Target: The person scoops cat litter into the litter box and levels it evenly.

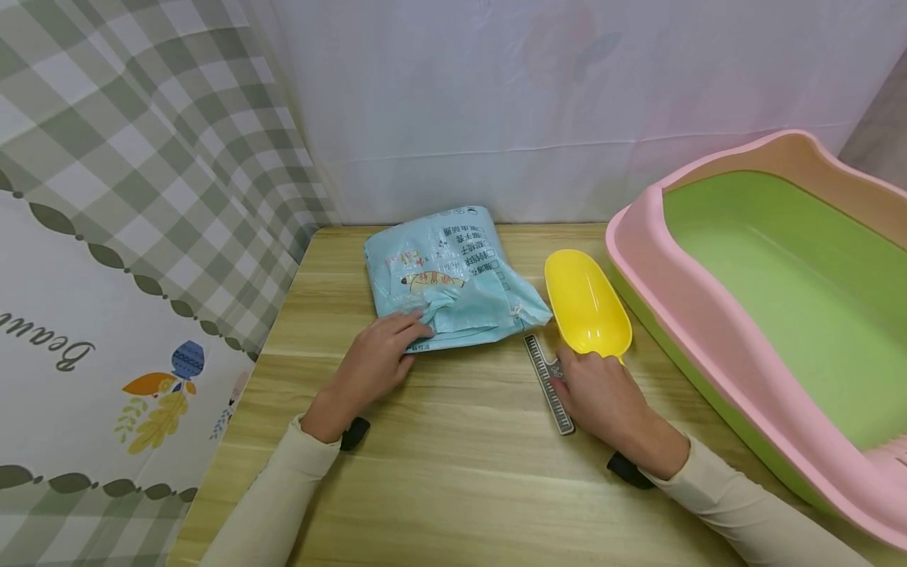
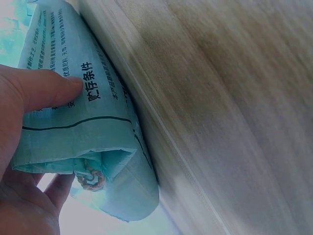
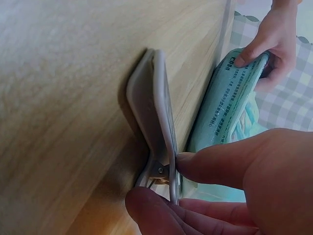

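A light-blue cat litter bag with printed lettering and an animal picture lies on the wooden table, its near part folded over. My left hand holds it at the near left edge. In the left wrist view, the thumb lies on the printed side with the fingers behind the fold, where a bit of twisted cord shows. My right hand pinches the handle end of a grey bag clip, between thumb and fingers. The right wrist view shows the clip's jaws meeting at the far end, close over the table.
A yellow scoop lies just beyond my right hand, its handle partly hidden by it. On the right stands a large pink and green litter box. A checked cloth hangs on the left, and a pale curtain closes off the back.
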Tool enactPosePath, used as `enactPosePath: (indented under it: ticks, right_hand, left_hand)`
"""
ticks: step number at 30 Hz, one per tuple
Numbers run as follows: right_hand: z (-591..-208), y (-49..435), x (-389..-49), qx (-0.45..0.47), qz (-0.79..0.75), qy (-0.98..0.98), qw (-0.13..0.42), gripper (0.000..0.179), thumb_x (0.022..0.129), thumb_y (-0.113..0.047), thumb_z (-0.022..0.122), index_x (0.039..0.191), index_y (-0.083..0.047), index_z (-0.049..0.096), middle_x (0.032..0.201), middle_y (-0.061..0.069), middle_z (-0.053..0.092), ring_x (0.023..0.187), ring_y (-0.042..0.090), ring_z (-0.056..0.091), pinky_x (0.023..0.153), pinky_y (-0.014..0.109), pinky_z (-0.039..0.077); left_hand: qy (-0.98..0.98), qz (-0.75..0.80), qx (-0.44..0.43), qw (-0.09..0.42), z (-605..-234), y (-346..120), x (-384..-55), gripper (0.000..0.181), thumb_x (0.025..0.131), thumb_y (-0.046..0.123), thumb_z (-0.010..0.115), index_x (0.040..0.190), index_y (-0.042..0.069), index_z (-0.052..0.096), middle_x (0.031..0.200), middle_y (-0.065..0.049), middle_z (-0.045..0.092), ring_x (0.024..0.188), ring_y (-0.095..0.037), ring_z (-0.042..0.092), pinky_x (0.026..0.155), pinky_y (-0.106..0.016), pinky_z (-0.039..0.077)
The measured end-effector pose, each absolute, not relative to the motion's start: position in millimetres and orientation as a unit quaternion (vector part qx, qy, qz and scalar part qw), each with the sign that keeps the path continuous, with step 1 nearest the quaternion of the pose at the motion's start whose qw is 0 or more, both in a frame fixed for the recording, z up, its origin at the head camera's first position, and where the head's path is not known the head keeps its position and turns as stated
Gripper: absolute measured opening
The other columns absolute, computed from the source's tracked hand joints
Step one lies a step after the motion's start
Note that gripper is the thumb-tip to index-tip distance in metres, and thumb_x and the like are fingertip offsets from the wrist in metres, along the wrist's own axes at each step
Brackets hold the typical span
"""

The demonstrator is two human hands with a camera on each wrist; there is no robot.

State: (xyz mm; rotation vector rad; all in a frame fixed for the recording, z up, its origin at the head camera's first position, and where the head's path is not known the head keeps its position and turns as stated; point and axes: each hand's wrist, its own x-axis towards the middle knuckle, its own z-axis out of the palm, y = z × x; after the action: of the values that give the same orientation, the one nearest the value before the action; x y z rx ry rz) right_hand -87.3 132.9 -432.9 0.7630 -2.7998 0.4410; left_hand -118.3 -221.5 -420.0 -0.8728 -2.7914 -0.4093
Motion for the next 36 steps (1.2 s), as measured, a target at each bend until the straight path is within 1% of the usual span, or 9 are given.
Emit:
enactPosePath:
  ticks: [9,14,19,22,26,30,33,36]
  right_hand:
    - [-431,134,-88,0.265,0.139,-0.949,0.102,0.031,0.09,-0.015,0.088,0.088,-0.001,0.061,0.06,0.004,0.044,0.046,0.022,0.047,0.042,0.04,0.045]
    - [-426,136,-87,0.269,0.138,-0.947,0.11,0.029,0.091,-0.017,0.087,0.097,0.0,0.064,0.059,0.002,0.042,0.046,0.021,0.045,0.041,0.039,0.041]
    - [-420,139,-87,0.265,0.131,-0.948,0.118,0.027,0.093,-0.019,0.085,0.104,0.0,0.069,0.058,0.002,0.045,0.046,0.024,0.048,0.041,0.039,0.039]
    - [-413,140,-88,0.256,0.13,-0.951,0.113,0.024,0.095,-0.022,0.082,0.105,-0.002,0.073,0.059,0.0,0.048,0.047,0.023,0.049,0.041,0.039,0.04]
    - [-404,140,-92,0.254,0.141,-0.949,0.126,0.023,0.096,-0.023,0.079,0.105,-0.003,0.076,0.061,-0.003,0.053,0.049,0.024,0.053,0.042,0.039,0.041]
    - [-398,138,-100,0.277,0.163,-0.933,0.163,0.019,0.094,-0.019,0.08,0.106,-0.004,0.078,0.066,-0.002,0.058,0.05,0.02,0.052,0.043,0.035,0.039]
    - [-395,135,-107,0.3,0.185,-0.915,0.195,0.016,0.092,-0.013,0.082,0.104,-0.004,0.078,0.074,0.001,0.063,0.053,0.018,0.052,0.045,0.032,0.04]
    - [-392,131,-114,0.313,0.2,-0.904,0.212,0.018,0.09,-0.009,0.084,0.106,-0.004,0.077,0.09,0.007,0.071,0.064,0.023,0.062,0.05,0.035,0.048]
  left_hand:
    - [-0.942,-0.138,-0.291,0.091,-419,-221,-118,0.039,0.088,-0.008,0.085,0.122,0.009,0.079,0.145,-0.018,0.069,0.135,-0.041,0.065,0.112,-0.057,0.051]
    - [-0.942,-0.138,-0.291,0.093,-420,-221,-118,0.039,0.088,-0.008,0.085,0.122,0.01,0.079,0.145,-0.018,0.069,0.135,-0.041,0.064,0.111,-0.057,0.051]
    - [-0.941,-0.138,-0.294,0.096,-420,-221,-119,0.039,0.087,-0.008,0.085,0.122,0.01,0.079,0.145,-0.018,0.069,0.135,-0.041,0.065,0.111,-0.057,0.052]
    - [-0.941,-0.138,-0.294,0.098,-420,-221,-119,0.039,0.087,-0.009,0.084,0.122,0.01,0.079,0.145,-0.018,0.069,0.135,-0.04,0.065,0.111,-0.057,0.052]
    - [-0.941,-0.137,-0.294,0.099,-420,-221,-119,0.039,0.088,-0.009,0.084,0.122,0.01,0.079,0.146,-0.017,0.069,0.135,-0.039,0.065,0.111,-0.056,0.052]
    - [-0.94,-0.135,-0.296,0.1,-420,-221,-119,0.038,0.088,-0.008,0.085,0.122,0.009,0.079,0.145,-0.017,0.069,0.135,-0.039,0.065,0.11,-0.056,0.052]
    - [-0.941,-0.135,-0.295,0.099,-419,-220,-119,0.038,0.088,-0.008,0.085,0.121,0.009,0.08,0.144,-0.017,0.07,0.134,-0.039,0.065,0.11,-0.056,0.053]
    - [-0.941,-0.135,-0.293,0.099,-419,-220,-119,0.038,0.087,-0.008,0.085,0.121,0.009,0.08,0.144,-0.017,0.07,0.135,-0.038,0.065,0.11,-0.056,0.053]
